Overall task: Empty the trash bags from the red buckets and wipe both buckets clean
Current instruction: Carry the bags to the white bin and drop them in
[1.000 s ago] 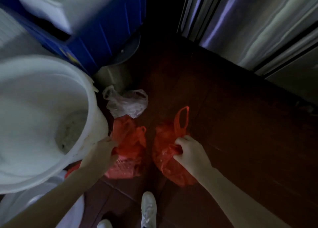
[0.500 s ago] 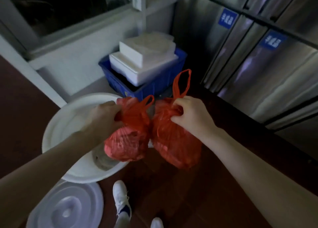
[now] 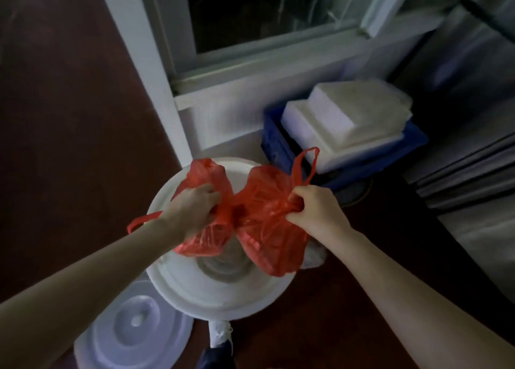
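Note:
Two red plastic trash bags hang over the mouth of a large white bin (image 3: 223, 299). My left hand (image 3: 192, 208) grips the neck of the left red bag (image 3: 207, 240). My right hand (image 3: 315, 210) grips the bunched top of the right red bag (image 3: 270, 246), whose loop handle sticks up. The two bags touch each other in the middle. No red bucket is in view.
The bin's round white lid (image 3: 131, 338) lies on the dark red floor at the lower left. A blue crate (image 3: 412, 143) holding white foam boxes (image 3: 348, 115) stands behind the bin. A window and white wall are beyond, with steel cabinet doors (image 3: 473, 134) on the right.
Both hands have lifted the red bags off the floor and carried them left, to above the white bin's opening. The view has swung up and left with them.

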Motion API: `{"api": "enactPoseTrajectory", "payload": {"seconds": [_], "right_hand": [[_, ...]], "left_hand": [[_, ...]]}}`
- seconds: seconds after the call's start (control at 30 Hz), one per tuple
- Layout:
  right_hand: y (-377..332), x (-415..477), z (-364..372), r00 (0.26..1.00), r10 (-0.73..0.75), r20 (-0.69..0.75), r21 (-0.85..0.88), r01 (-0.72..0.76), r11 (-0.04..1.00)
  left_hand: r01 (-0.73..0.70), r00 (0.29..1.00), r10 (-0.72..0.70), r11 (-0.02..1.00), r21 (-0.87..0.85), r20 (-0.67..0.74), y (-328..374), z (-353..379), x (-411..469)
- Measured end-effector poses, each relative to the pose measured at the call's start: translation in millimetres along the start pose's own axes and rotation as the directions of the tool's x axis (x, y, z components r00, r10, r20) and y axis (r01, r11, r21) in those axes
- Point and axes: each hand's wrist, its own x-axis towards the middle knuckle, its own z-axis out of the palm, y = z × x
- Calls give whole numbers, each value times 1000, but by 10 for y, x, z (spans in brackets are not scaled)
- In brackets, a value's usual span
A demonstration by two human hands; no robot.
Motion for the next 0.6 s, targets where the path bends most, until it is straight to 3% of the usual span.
{"api": "enactPoseTrajectory", "payload": {"seconds": [0.13, 0.47, 0.6], "right_hand": [[15, 382, 602, 996, -37, 84, 0, 37, 999], [451, 1108, 2074, 932, -79, 352, -100, 122, 988], [782, 1267, 2719, 893, -68, 444, -140, 144, 980]], "left_hand": [[93, 986, -99, 995, 47, 134, -384, 519, 21], [367, 918, -328, 917, -159, 223, -646, 1803, -4], [452, 868, -412, 887, -97, 278, -633, 2511, 132]]}}
